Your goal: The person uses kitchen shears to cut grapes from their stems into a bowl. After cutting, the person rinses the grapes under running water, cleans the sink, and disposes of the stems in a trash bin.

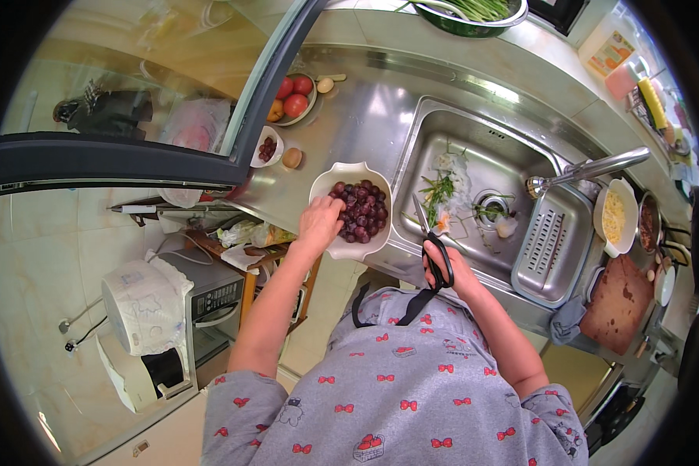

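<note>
My left hand (pixel 321 221) reaches over the near-left rim of a white bowl (pixel 349 251) with scalloped edges. Its fingertips touch the heap of dark red grapes (pixel 361 209) inside; whether they pinch one is hidden. In my right hand (pixel 457 269) are black-handled scissors (pixel 440 256), held at the front edge of a stainless steel sink (pixel 477 131). The metal blades point away from me over the basin, slightly apart. Below them lie green plant trimmings (pixel 440 190) and crumpled whitish scraps (pixel 454 169). More scraps lie around the drain (pixel 492 207).
Left of the bowl are a brown egg (pixel 292 158), a small dish (pixel 272 160) with grapes and a plate of tomatoes (pixel 295 105). An open window frame (pixel 116 163) juts in. The faucet (pixel 594 169), a perforated drainer (pixel 544 244) and a cutting board (pixel 614 303) are right.
</note>
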### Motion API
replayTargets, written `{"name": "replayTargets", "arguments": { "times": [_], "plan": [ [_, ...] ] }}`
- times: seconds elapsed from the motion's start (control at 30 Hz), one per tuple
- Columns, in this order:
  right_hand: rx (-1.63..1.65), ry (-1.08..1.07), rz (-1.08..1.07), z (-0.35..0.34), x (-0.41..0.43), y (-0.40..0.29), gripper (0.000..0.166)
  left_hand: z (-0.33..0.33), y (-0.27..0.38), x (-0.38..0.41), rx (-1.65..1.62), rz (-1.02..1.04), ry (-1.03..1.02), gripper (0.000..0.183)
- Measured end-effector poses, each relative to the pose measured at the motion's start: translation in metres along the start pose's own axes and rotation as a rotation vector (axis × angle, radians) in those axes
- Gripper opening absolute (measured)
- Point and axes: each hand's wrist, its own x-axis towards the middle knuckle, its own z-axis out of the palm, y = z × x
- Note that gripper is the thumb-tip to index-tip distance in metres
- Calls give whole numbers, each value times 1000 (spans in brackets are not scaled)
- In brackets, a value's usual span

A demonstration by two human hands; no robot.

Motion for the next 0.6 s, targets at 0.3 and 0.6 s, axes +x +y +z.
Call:
{"name": "replayTargets", "arguments": {
  "times": [0.3,0.6],
  "plan": [
    [-60,-41,-10,9,2,-14,50,35,12,8,-119,-221,186,34],
    [-189,-106,26,24,8,-13,50,28,10,0,-247,-292,225,30]
  ]
}}
